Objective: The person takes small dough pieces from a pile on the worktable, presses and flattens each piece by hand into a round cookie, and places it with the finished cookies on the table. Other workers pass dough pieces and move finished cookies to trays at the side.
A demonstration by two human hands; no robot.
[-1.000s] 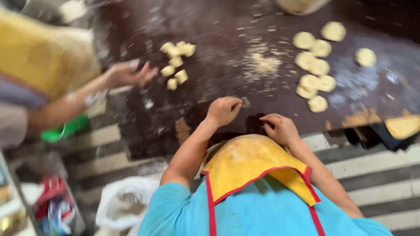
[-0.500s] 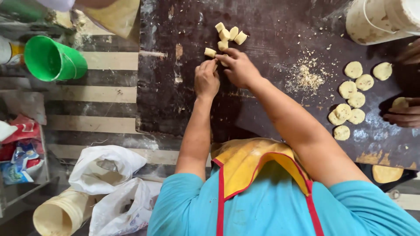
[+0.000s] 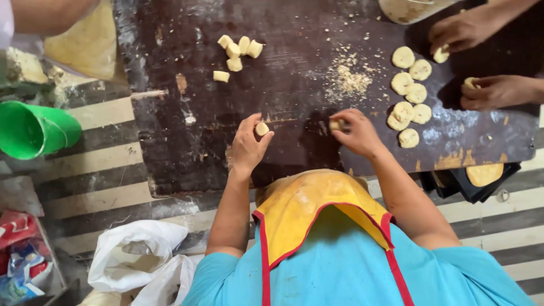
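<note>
The left hand [image 3: 246, 148] pinches a small dough piece [image 3: 262, 129] in its grip; the right hand [image 3: 357, 133] clamps another dough lump [image 3: 336, 124] (partly hidden) above the dark bench [image 3: 294, 85].

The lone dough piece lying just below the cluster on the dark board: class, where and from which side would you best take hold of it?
Probably pinch the lone dough piece across its short sides, coming from above. It lies flat, apart from the cluster, with bare dark board around it.

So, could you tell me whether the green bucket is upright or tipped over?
Tipped: the green bucket lies on its side, mouth facing right.
</note>
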